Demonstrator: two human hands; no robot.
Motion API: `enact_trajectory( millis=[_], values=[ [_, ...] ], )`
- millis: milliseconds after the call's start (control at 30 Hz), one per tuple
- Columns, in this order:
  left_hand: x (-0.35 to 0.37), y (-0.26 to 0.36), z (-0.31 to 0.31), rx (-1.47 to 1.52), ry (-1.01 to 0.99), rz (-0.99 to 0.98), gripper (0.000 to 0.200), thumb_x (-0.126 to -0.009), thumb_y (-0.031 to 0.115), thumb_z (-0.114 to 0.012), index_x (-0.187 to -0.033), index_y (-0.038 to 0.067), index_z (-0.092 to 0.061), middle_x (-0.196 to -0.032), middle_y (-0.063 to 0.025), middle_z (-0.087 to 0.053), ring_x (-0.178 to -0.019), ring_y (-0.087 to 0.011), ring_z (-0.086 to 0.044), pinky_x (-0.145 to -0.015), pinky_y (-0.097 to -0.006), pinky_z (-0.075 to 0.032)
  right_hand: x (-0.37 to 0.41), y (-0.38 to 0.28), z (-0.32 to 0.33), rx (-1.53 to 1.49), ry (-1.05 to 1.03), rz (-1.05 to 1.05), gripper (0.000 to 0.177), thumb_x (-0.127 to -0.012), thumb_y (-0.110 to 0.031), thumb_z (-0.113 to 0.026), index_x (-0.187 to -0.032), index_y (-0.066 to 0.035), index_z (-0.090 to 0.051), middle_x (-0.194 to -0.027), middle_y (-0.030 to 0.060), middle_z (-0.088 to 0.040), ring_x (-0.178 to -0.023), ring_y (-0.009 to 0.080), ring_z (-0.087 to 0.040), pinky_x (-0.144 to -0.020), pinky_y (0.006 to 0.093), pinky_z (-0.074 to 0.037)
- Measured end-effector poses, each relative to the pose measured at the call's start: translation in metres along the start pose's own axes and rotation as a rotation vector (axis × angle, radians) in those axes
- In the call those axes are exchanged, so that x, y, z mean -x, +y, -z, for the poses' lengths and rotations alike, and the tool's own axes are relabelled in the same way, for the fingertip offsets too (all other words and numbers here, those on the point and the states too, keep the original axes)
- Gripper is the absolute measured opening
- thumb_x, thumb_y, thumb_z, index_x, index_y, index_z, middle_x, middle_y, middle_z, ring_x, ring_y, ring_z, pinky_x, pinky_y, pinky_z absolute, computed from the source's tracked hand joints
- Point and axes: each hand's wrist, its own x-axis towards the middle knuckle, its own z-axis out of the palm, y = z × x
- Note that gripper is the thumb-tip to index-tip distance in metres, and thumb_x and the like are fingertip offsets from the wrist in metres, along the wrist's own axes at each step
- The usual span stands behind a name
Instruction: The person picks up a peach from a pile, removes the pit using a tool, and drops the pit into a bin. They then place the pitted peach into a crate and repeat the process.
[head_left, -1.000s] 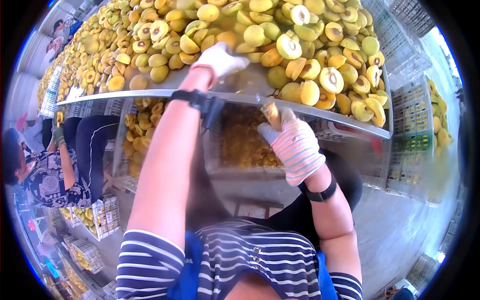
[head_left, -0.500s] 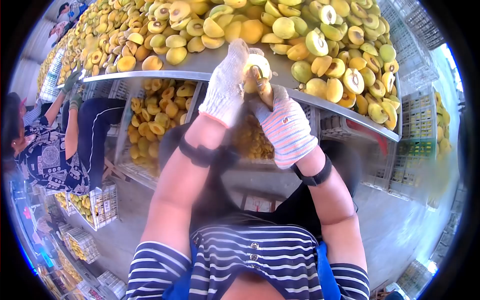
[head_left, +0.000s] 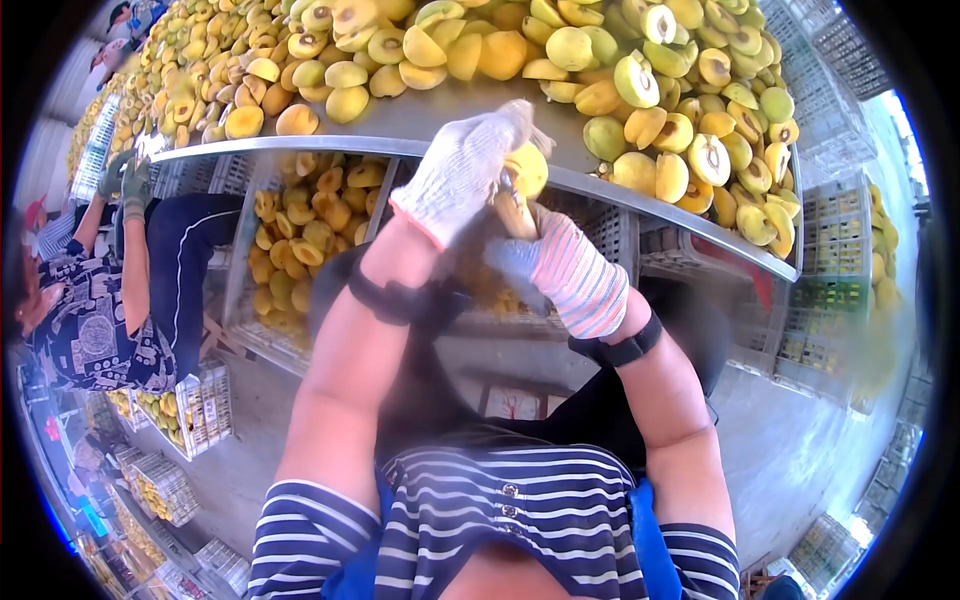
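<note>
Nearest the camera is the person's striped shirt, from which both bare forearms rise, each with a black wristband.

The right hand, in a striped glove, sits just below the table rim. Its fingers are closed on a small tool, whose shape is too blurred to make out, and the tool's tip touches the fruit above.

The left hand, in a white knit glove, is slightly farther off. Its fingers are curled tight round a yellow fruit, which is held in the air just in front of the metal table and level with the rim.

Under the table, a crate of fruit pieces stands to the left of the arms.

On the tabletop beyond lies a pile of halved fruit, yellow-green, many pieces with the cut face and brown stone hollow upward. The pile runs from the left edge to the right edge.

At the left a co-worker in patterned clothing is seated, with one gloved hand at the table rim.

At the far right, stacked white crates stand beside the table.
</note>
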Motion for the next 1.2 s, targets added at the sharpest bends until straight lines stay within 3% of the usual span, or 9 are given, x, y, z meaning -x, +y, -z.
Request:
enact_trajectory(
  millis=[133, 233, 333, 400, 467, 533, 767, 933, 1200],
  values=[
    [0.004, 0.011, 0.004, 0.116, -0.266, 0.173, 0.052, -0.096, 0.047, -0.056, -0.101, -0.004, -0.066, -0.083, -0.0120, -0.069, -0.071, -0.0176, -0.067, -0.067, -0.0307, -0.055, 0.020, -0.036, 0.004, -0.164, -0.148, -0.381, 0.022, -0.079, -0.014, -0.071, -0.094, -0.003, -0.060, -0.065, 0.0004, -0.054, -0.050, 0.0074, -0.048, -0.045, 0.0222, -0.039],
    [0.013, 0.018, -0.003, 0.336, -0.043, 0.227, 0.060, -0.094, 0.058, -0.052, -0.105, 0.001, -0.066, -0.080, -0.0116, -0.070, -0.061, -0.0138, -0.065, -0.050, -0.0230, -0.050, 0.032, -0.042, 0.023, -0.215, -0.245, -0.367, 0.029, -0.074, -0.016, -0.077, -0.090, -0.003, -0.057, -0.060, -0.0002, -0.051, -0.043, 0.0060, -0.042, -0.038, 0.0209, -0.031],
    [0.031, 0.031, 0.028, 0.341, -0.012, 0.200, 0.063, -0.095, 0.062, -0.047, -0.110, 0.004, -0.064, -0.077, -0.0116, -0.071, -0.048, -0.0078, -0.058, -0.037, -0.0174, -0.038, 0.027, -0.014, 0.047, 0.781, -0.069, -0.008, 0.027, -0.080, -0.016, -0.071, -0.095, 0.001, -0.058, -0.064, 0.0116, -0.060, -0.056, 0.0225, -0.062, -0.056, 0.0366, -0.051],
    [0.052, 0.035, 0.070, 0.281, 0.067, 0.117, 0.059, -0.098, 0.059, -0.045, -0.111, 0.005, -0.064, -0.076, -0.0128, -0.070, -0.044, -0.0067, -0.054, -0.036, -0.0177, -0.036, 0.031, -0.012, 0.052, 1.167, -0.052, -0.129, 0.025, -0.082, -0.016, -0.069, -0.098, 0.001, -0.058, -0.070, 0.0149, -0.064, -0.066, 0.0285, -0.065, -0.064, 0.0408, -0.052],
    [0.071, 0.025, 0.151, -0.698, 0.091, -0.119, 0.052, -0.100, 0.047, -0.050, -0.122, 0.002, -0.061, -0.107, -0.0148, -0.069, -0.084, -0.0150, -0.067, -0.070, -0.0258, -0.055, 0.034, -0.011, 0.055, 1.550, 0.005, -0.252, 0.024, -0.084, -0.016, -0.066, -0.100, 0.000, -0.058, -0.076, 0.0181, -0.068, -0.076, 0.0344, -0.069, -0.072, 0.0451, -0.053],
    [0.079, 0.041, 0.156, -1.467, 0.286, 0.250, 0.071, -0.086, 0.057, -0.061, -0.132, 0.003, -0.055, -0.130, -0.0195, -0.060, -0.118, -0.0345, -0.059, -0.103, -0.0389, -0.044, 0.037, -0.012, 0.058, 1.686, -0.008, -0.364, 0.022, -0.086, -0.016, -0.062, -0.103, -0.002, -0.059, -0.086, 0.0200, -0.070, -0.086, 0.0390, -0.068, -0.073, 0.0479, -0.053],
    [-0.057, 0.062, 0.033, -1.158, 0.104, 0.222, 0.075, -0.081, 0.049, -0.065, -0.139, 0.005, -0.048, -0.122, -0.0234, -0.062, -0.117, -0.0308, -0.060, -0.096, -0.0414, -0.048, 0.031, -0.024, 0.061, 1.567, -0.041, -0.421, 0.022, -0.091, -0.017, -0.055, -0.107, -0.003, -0.061, -0.092, 0.0229, -0.070, -0.091, 0.0381, -0.068, -0.079, 0.0461, -0.053],
    [-0.150, -0.005, 0.030, -1.621, 0.115, 0.135, 0.078, -0.075, 0.042, -0.075, -0.138, 0.007, -0.044, -0.139, -0.0309, -0.042, -0.116, -0.0422, -0.057, -0.097, -0.0445, -0.049, 0.034, -0.022, 0.064, 1.359, 0.123, -0.204, 0.031, -0.087, -0.031, -0.067, -0.098, -0.004, -0.055, -0.074, 0.0218, -0.066, -0.074, 0.0404, -0.066, -0.067, 0.0479, -0.051],
    [-0.098, 0.008, 0.075, -1.190, 0.093, 0.111, 0.052, -0.073, 0.026, -0.069, -0.119, 0.004, -0.059, -0.109, -0.0157, -0.066, -0.102, -0.0257, -0.063, -0.087, -0.0334, -0.050, 0.026, -0.014, 0.050, 1.169, 0.329, 0.061, 0.032, -0.085, -0.028, -0.071, -0.096, -0.004, -0.054, -0.079, 0.0218, -0.063, -0.073, 0.0413, -0.061, -0.065, 0.0452, -0.049]
  ],
)
